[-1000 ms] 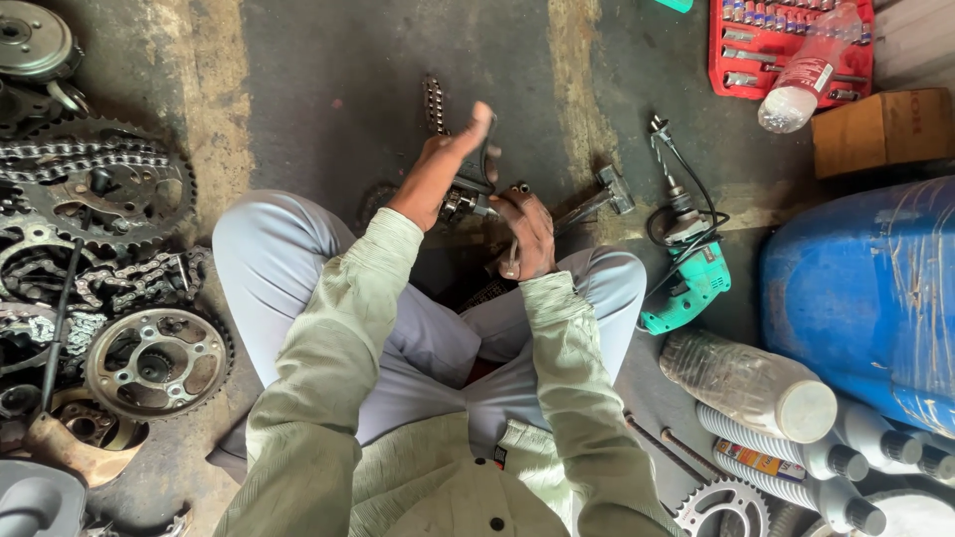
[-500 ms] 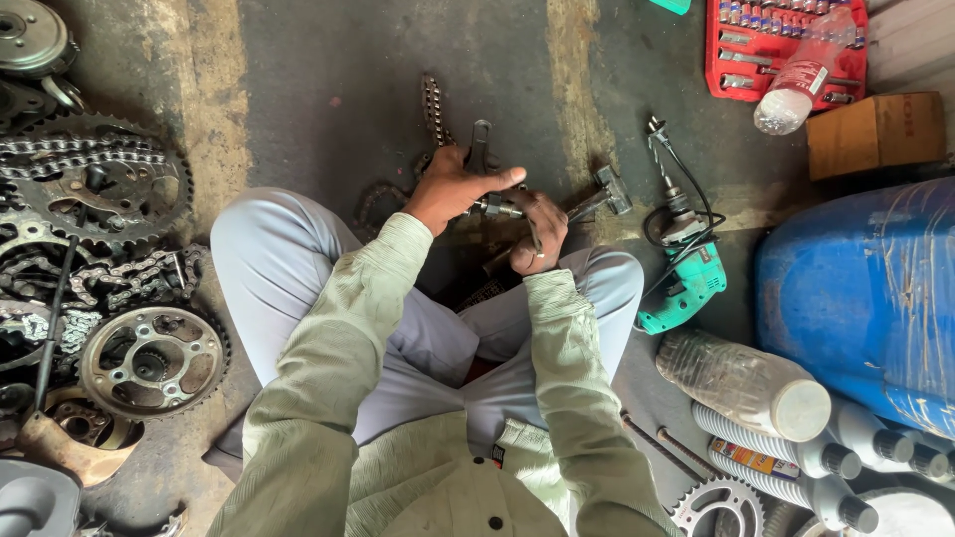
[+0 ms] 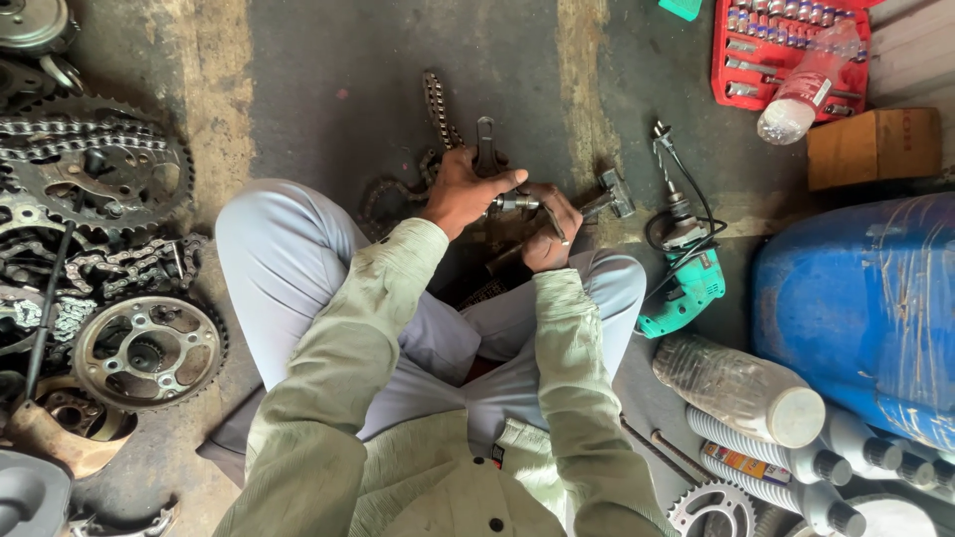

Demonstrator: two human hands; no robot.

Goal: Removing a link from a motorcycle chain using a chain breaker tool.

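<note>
I sit cross-legged on a dark concrete floor. My left hand (image 3: 466, 189) is closed over a small metal tool (image 3: 514, 203) with a dark upright handle (image 3: 484, 145). My right hand (image 3: 548, 227) grips the same tool from the right side, just below it. A greasy drive chain (image 3: 435, 111) runs from the hands away across the floor and loops to the left of them. A hammer (image 3: 614, 193) lies right beside my right hand.
Sprockets (image 3: 147, 350) and chains (image 3: 95, 139) crowd the left side. A green power drill (image 3: 686, 278) lies to the right, a red socket set (image 3: 791, 50) and cardboard box (image 3: 873, 145) beyond it. A blue drum (image 3: 860, 308) and plastic bottles (image 3: 741, 388) stand at the right.
My left hand, raised with fingers apart a second ago, has come down and closed on the tool. My right hand stays at the tool.
</note>
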